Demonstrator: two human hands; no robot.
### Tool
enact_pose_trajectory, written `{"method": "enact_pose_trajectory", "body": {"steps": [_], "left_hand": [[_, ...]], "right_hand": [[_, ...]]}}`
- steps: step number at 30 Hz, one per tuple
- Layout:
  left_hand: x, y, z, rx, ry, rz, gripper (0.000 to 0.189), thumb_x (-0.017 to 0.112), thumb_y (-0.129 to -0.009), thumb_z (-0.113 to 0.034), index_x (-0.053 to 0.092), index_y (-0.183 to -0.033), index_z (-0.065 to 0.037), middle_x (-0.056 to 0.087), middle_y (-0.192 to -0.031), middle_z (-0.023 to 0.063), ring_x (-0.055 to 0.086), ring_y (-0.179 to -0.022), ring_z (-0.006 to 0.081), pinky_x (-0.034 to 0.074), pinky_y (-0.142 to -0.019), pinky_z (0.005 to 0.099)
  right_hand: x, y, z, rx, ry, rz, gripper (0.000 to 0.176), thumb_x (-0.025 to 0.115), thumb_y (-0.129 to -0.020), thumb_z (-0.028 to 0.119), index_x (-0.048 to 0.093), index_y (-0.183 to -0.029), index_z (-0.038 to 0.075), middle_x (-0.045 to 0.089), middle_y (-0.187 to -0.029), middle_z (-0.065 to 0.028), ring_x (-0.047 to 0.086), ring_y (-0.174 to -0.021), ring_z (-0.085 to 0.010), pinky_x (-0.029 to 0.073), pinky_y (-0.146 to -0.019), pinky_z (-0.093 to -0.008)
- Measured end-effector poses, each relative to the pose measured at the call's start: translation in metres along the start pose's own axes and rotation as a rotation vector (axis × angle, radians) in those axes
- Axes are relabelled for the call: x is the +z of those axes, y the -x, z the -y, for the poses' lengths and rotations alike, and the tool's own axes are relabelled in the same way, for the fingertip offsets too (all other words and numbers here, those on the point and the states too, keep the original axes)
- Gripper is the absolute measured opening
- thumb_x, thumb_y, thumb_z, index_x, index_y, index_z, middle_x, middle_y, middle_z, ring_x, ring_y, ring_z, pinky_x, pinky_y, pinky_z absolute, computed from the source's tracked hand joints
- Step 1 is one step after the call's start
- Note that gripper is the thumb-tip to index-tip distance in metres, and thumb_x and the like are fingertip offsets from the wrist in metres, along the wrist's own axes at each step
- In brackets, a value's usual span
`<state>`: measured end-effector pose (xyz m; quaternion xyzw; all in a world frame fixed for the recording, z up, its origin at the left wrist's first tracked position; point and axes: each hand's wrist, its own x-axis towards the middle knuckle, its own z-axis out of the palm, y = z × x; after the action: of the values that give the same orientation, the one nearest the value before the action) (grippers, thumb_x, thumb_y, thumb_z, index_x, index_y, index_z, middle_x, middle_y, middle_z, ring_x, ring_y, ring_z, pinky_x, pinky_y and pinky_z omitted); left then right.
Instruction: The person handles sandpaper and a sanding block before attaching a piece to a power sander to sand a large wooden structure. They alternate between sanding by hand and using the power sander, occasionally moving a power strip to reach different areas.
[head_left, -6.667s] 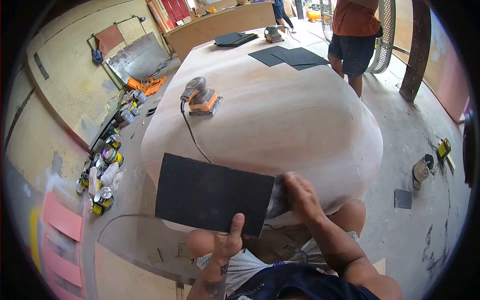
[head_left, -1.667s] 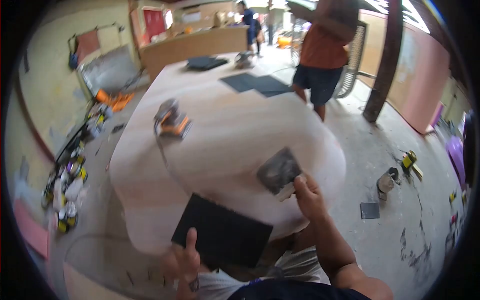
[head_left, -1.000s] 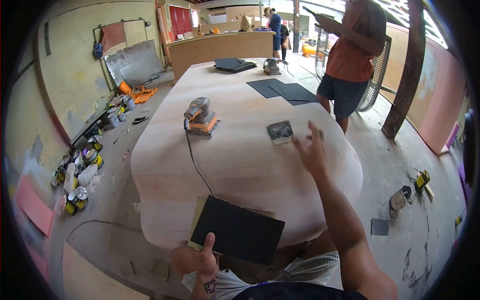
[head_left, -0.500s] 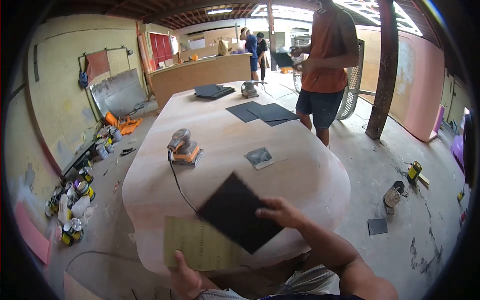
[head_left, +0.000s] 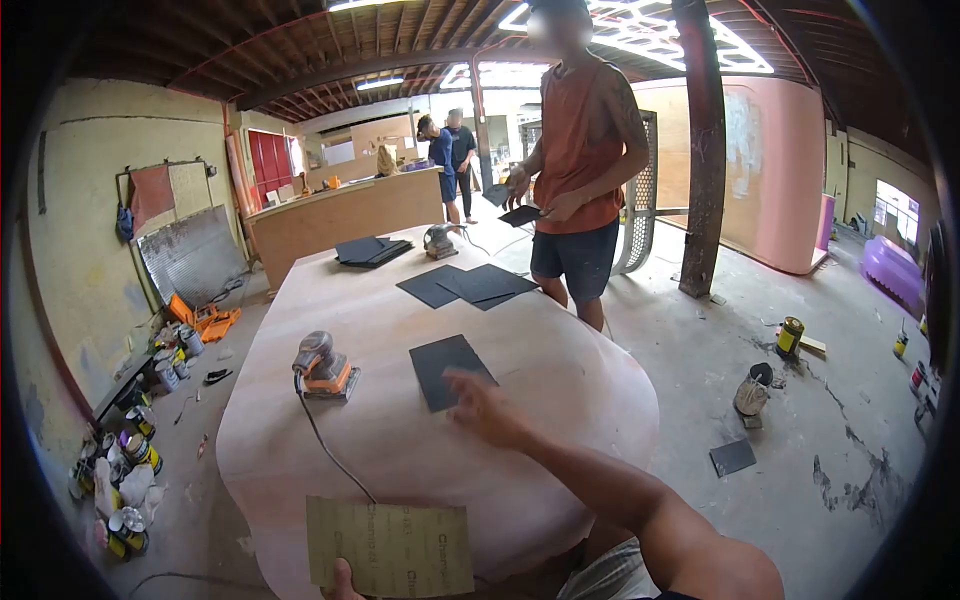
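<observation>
My left hand [head_left: 343, 580] is clamped, thumb uppermost, on a tan sheet [head_left: 420, 540], printed face up, at the near end of the surface [head_left: 580, 380]; my right hand [head_left: 487, 412] is extended, fingers apart, over the right edge of a black sheet [head_left: 435, 365] lying flat mid-surface, contact not discernible; a sander [head_left: 322, 368] stands to the left, and overlapping dark sheets [head_left: 490, 285] lie beyond, near a standing person [head_left: 590, 145]

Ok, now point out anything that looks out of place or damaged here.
One dark sheet lies on the floor, right of the pale surface; similar black sheets lie on that surface, so it may have been dropped. Dark, jagged marks also mar the floor, perhaps cracks or stains.
</observation>
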<state>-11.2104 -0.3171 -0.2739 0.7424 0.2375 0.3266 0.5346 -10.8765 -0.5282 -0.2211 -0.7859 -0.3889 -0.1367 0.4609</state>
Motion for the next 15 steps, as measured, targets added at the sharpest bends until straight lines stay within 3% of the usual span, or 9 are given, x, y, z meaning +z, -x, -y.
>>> {"method": "enact_pose_trajectory", "body": {"steps": [2,4,6,8,9,11,12,14,15], "left_hand": [[-0.003,-0.003,-0.025,-0.200,0.762,0.174,0.066,0.060,-0.096,-0.046,0.049,-0.135,0.007,0.056,-0.131,0.0201,0.051,-0.117,0.0345,0.037,-0.101,0.0473],[0.000,-0.004,-0.048,-0.365,0.911,0.211,0.065,0.058,-0.097,-0.046,0.050,-0.133,0.007,0.058,-0.128,0.0198,0.052,-0.115,0.0340,0.039,-0.099,0.0472],[0.010,0.000,-0.060,-0.471,0.447,0.093,0.062,0.056,-0.098,-0.045,0.051,-0.131,0.007,0.060,-0.124,0.0192,0.054,-0.111,0.0329,0.041,-0.096,0.0466],[0.015,-0.007,-0.047,-0.424,0.534,0.181,0.058,0.054,-0.099,-0.044,0.054,-0.129,0.006,0.062,-0.118,0.0172,0.057,-0.103,0.0307,0.044,-0.091,0.0444],[0.018,-0.009,-0.047,-0.400,0.575,0.225,0.056,0.053,-0.099,-0.044,0.055,-0.127,0.005,0.063,-0.115,0.0161,0.059,-0.099,0.0297,0.045,-0.089,0.0433],[0.014,-0.003,-0.065,-0.094,0.166,0.272,0.054,0.053,-0.099,-0.043,0.057,-0.125,0.005,0.064,-0.112,0.0154,0.060,-0.097,0.0286,0.046,-0.087,0.0421],[0.013,-0.001,-0.073,0.059,-0.039,0.291,0.053,0.053,-0.099,-0.042,0.058,-0.124,0.005,0.064,-0.111,0.0150,0.060,-0.096,0.0281,0.046,-0.085,0.0415],[-0.018,-0.045,0.003,-0.108,0.059,0.676,0.054,0.051,-0.100,-0.043,0.057,-0.124,0.006,0.064,-0.113,0.0166,0.060,-0.098,0.0299,0.045,-0.086,0.0431],[-0.019,-0.047,0.008,-0.155,0.076,0.687,0.055,0.050,-0.101,-0.043,0.057,-0.124,0.006,0.063,-0.116,0.0176,0.059,-0.100,0.0306,0.045,-0.088,0.0439]], "right_hand": [[0.010,0.025,0.004,0.021,-0.171,0.338,0.067,0.066,-0.093,0.016,0.034,-0.152,0.014,0.057,-0.125,-0.0116,0.061,-0.100,-0.0213,0.052,-0.087,-0.0389],[0.015,0.052,0.029,0.114,-0.267,0.633,0.073,0.064,-0.093,0.009,0.028,-0.156,0.015,0.060,-0.122,-0.0117,0.063,-0.097,-0.0212,0.053,-0.085,-0.0363],[0.013,0.068,0.050,0.116,-0.418,0.753,0.073,0.061,-0.094,0.008,0.025,-0.157,0.017,0.059,-0.127,-0.0132,0.063,-0.102,-0.0237,0.053,-0.089,-0.0365],[-0.002,0.081,0.086,0.106,-0.541,0.820,0.067,0.057,-0.099,0.011,0.027,-0.158,0.022,0.055,-0.136,-0.0150,0.061,-0.111,-0.0265,0.050,-0.096,-0.0383],[-0.001,0.084,0.089,-0.034,-0.514,0.767,0.068,0.057,-0.098,0.011,0.026,-0.158,0.021,0.053,-0.139,-0.0157,0.059,-0.115,-0.0289,0.048,-0.098,-0.0400],[0.004,0.092,0.093,-0.308,-0.454,0.652,0.070,0.057,-0.098,0.012,0.024,-0.159,0.020,0.047,-0.147,-0.0171,0.055,-0.123,-0.0335,0.044,-0.104,-0.0434],[0.000,0.092,0.099,-0.309,-0.497,0.711,0.087,0.066,-0.084,0.000,0.026,-0.157,0.022,0.043,-0.149,-0.0158,0.049,-0.132,-0.0337,0.044,-0.106,-0.0414],[-0.013,0.087,0.104,-0.237,-0.394,0.879,0.077,0.066,-0.083,-0.001,0.036,-0.152,0.019,0.043,-0.148,-0.0159,0.049,-0.132,-0.0347,0.045,-0.105,-0.0427],[-0.018,0.087,0.106,-0.201,-0.342,0.963,0.073,0.066,-0.083,-0.001,0.041,-0.149,0.017,0.043,-0.147,-0.0160,0.049,-0.132,-0.0353,0.046,-0.104,-0.0433]]}}
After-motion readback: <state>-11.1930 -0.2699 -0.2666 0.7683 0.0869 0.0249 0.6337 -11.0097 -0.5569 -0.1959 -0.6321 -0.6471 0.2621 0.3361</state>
